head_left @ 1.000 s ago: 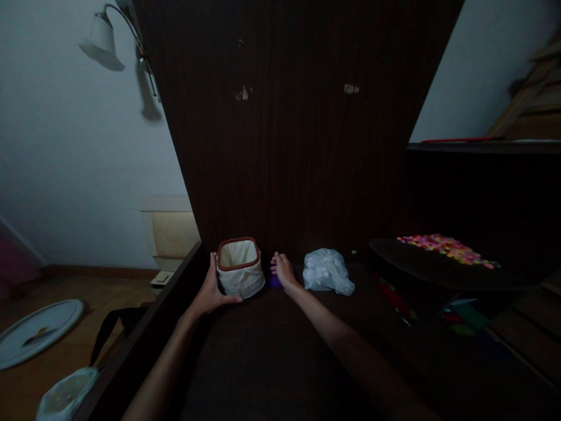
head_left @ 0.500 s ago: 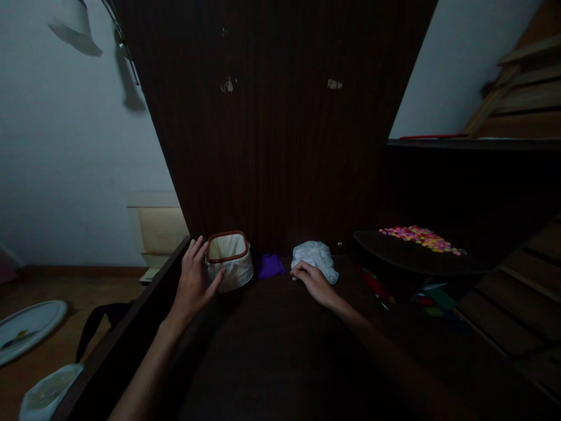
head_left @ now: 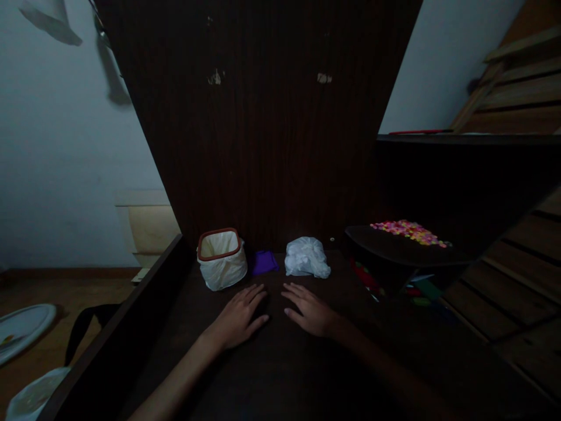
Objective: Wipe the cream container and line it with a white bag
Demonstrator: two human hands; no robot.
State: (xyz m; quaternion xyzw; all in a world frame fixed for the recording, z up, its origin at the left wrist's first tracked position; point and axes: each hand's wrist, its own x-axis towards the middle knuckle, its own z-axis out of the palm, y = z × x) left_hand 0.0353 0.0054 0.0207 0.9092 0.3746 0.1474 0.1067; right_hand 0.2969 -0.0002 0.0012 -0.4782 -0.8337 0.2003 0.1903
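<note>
My left hand (head_left: 240, 316) lies flat on the dark wooden surface (head_left: 263, 380), fingers stretched out and nothing in it. Across from it, my right hand (head_left: 307, 310) rests the same way, palm down and empty. Just beyond my left hand stands a small bin (head_left: 222, 270) with a brown square rim and a whitish plastic liner folded over its sides. A crumpled white plastic bag (head_left: 307, 258) sits beyond my right hand, apart from the fingertips. Between bin and bag lies a flat purple item (head_left: 265, 262), its kind unclear.
A dark panel (head_left: 263, 146) rises behind these things. At right, a shelf (head_left: 372, 242) carries a pile of small colourful pieces (head_left: 409, 231), with red and green items beneath. A raised board (head_left: 144, 292) edges the left side. Wooden slats (head_left: 521, 96) stand far right.
My left hand has left the bin's side and my right hand has come off the white bag. Both moved nearer to me and now lie flat. The view has shifted slightly.
</note>
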